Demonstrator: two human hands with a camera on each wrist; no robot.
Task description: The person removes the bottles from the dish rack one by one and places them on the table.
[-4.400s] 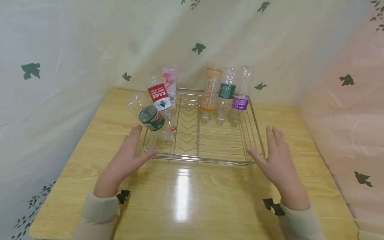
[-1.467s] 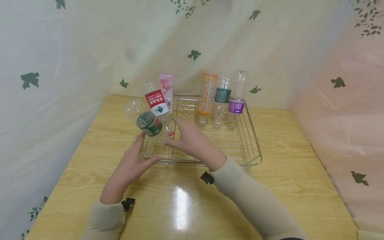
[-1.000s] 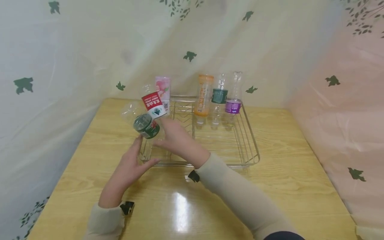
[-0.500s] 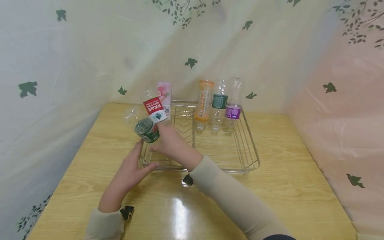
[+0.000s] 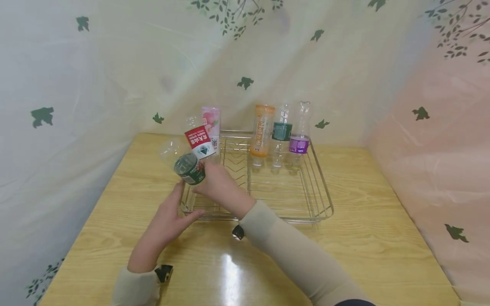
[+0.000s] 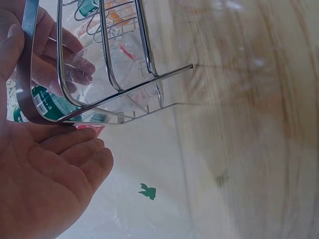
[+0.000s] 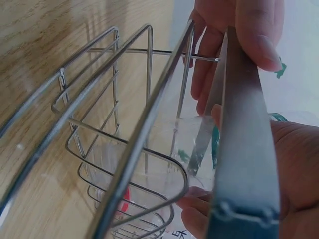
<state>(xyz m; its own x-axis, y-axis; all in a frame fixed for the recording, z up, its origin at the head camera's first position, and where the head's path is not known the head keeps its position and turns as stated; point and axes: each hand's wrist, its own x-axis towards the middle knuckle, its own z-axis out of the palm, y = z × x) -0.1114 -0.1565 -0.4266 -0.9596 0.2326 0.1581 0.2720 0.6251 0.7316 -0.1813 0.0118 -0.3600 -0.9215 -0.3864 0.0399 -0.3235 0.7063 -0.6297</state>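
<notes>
A clear plastic bottle with a dark green label [image 5: 190,169] leans, upside down, in the front left of a wire dish rack [image 5: 281,218]. My right hand [image 5: 220,185] reaches over the rack and grips this bottle from its right side. Its fingers show through the wires in the left wrist view. My left hand [image 5: 166,221] lies at the rack's front left corner, thumb spread toward the front rim and fingers extended along the outer side. Behind the gripped bottle, a red-and-white-labelled bottle [image 5: 200,142] tilts left, in front of a pink peach-printed bottle [image 5: 212,123].
Along the rack's back right stand an orange-labelled bottle [image 5: 261,131], a green-labelled bottle [image 5: 282,131] and a purple-labelled bottle [image 5: 299,143]. The rack sits on a wooden table [image 5: 363,250]. A leaf-printed curtain [image 5: 160,63] rises behind the table.
My right hand has crossed from the rack's right corner to the front left bottle and taken hold of it. My left hand stays near its corner. The camera view has shifted slightly.
</notes>
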